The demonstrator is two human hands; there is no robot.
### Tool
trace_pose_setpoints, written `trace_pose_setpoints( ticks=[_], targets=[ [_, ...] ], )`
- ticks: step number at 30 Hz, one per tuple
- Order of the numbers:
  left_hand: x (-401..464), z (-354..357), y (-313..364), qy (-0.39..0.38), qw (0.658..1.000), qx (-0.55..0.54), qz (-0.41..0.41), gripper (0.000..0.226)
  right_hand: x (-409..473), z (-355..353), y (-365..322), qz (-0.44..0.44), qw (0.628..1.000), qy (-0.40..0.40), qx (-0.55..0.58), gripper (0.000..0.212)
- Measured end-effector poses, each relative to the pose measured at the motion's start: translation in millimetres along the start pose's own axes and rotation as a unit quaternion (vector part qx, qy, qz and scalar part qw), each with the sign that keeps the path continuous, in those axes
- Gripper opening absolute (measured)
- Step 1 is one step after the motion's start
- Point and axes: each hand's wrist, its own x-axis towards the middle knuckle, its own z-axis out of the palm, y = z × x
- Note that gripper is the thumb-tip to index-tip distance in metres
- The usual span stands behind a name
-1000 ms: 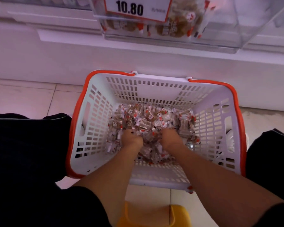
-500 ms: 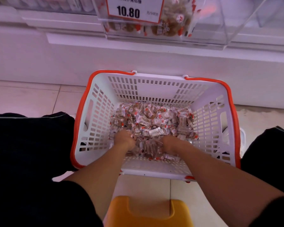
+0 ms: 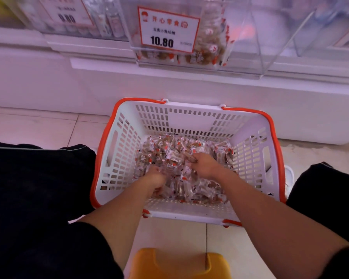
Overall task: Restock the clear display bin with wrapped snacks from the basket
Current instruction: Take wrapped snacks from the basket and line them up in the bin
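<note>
Left hand (image 3: 156, 179): buried in the wrapped snacks (image 3: 175, 152), fingers curled into the heap; grip clamped on a clutch of packets.
Right hand (image 3: 207, 165): at 1 o'clock from the left, just beside it; fingers curled down into the same heap, grip closed on packets.
Wrapped snacks: small clear wrappers with red and white print over brown contents, covering the basket bottom, piled toward its far side.
Basket (image 3: 250, 158): white slotted plastic, orange rim and handles, standing on the floor against the foot of the shelf unit.
Clear display bin (image 3: 246, 47): at 12 o'clock above the basket, on the shelf ledge; a few like packets lie low at its front.
Price card (image 3: 168, 30): on the bin's front, red-bordered, reading 10.80.
Second price card (image 3: 66, 12): at 10 o'clock, blurred.
Floor (image 3: 38, 127): pale glossy tiles, grey joints.
Shelf base (image 3: 69, 87): plain white panel.
Yellow stool (image 3: 179, 262): at 6 o'clock, between dark-clothed knees.
</note>
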Motion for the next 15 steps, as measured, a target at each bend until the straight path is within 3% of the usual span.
trace_pose_setpoints(
  ticks=[3, 4, 6, 8, 12, 15],
  targets=[
    [-27, -9, 16, -0.059, 0.997, -0.045, 0.01, 0.028, -15, -7, -8, -0.015, 0.999, -0.005, -0.034, 0.032],
    [-35, -14, 22, -0.087, 0.994, -0.068, 0.012, 0.037, -21, -12, -12, -0.024, 0.999, -0.003, -0.042, 0.029],
    [-60, -26, 42, -0.14, 0.986, -0.076, 0.039, 0.002, -36, -24, -21, -0.046, 0.998, 0.007, -0.047, 0.026],
    [-79, -40, 63, -0.155, 0.984, -0.029, 0.088, 0.008, -51, -37, -32, -0.054, 0.998, 0.011, -0.042, 0.021],
    [-133, -71, 106, -0.148, 0.97, 0.099, 0.167, 0.014, -87, -68, -59, -0.063, 0.995, 0.003, 0.082, 0.01],
    [-185, -90, 134, -0.166, 0.96, 0.064, 0.215, 0.029, -117, -101, -95, -0.093, 0.967, 0.008, 0.235, 0.011]
  ],
)
